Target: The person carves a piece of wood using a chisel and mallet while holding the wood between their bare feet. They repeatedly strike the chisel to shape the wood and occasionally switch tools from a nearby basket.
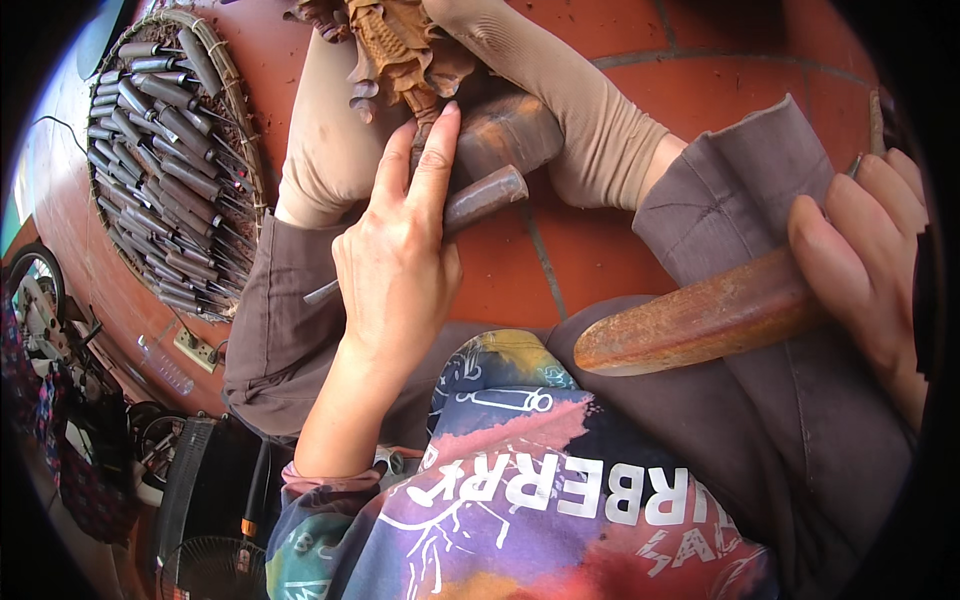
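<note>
Head view: the left hand (395, 255) grasps a chisel (487, 203) beneath its palm; the handle emerges to the right and the blade to the left, the middle length being covered by the hand. Its index and middle fingers extend to the narrow stem of a brown wood carving (395, 45), located at the far edge between two feet in beige socks (335, 130). The carving's far part is cut off by the frame, so its full form cannot be determined. A dark wooden block (520, 135) sits just beside the stem, partly covered by the hand.

The right hand (865, 250), at the right rim, is clenched around a wooden club (690, 315); the gripped end is concealed and the wrist runs into the dark border. A small metallic part by its fingers cannot be identified.

Far left, a round basket (232, 85) contains many chisels, overlapping too closely to count. Nearer lie a power strip (197, 350) and a clear plastic bottle (168, 368). A fan (210, 570) is cut off at the near edge. The patterned shirt (560, 480) and trousers (740, 430) obstruct the near floor.
</note>
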A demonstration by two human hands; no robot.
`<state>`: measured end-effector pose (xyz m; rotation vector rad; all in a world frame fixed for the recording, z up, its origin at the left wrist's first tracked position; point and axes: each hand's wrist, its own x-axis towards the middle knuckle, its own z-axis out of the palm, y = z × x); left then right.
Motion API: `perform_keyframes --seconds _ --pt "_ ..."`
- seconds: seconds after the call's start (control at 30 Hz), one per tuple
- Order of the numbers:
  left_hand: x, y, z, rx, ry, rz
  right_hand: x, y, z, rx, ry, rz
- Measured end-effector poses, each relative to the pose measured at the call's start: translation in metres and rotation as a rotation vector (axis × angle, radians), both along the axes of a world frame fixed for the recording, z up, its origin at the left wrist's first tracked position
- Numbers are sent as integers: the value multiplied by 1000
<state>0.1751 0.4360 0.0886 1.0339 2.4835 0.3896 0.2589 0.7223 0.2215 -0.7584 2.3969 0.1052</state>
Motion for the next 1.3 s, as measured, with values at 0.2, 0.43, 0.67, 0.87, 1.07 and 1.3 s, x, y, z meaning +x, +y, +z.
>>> perform_keyframes --seconds 0.2,0.43,0.67,0.87,1.07,1.3 --pt "-1 2 -3 38 17 -9 1 2 3 17 -5 -1" --pt "-2 -4 -2 97 -17 60 -2 6 -3 3 -8 22" --pt "0 -26 34 345 -337 271 -1 0 6 38 -50 51" --pt "-26 -71 58 609 -644 925 8 10 5 -25 8 -11" --pt "-61 -168 78 590 -320 1113 9 30 16 -71 163 43" --pt "-123 -271 33 935 -110 1255 29 -8 85 -2 532 -71"
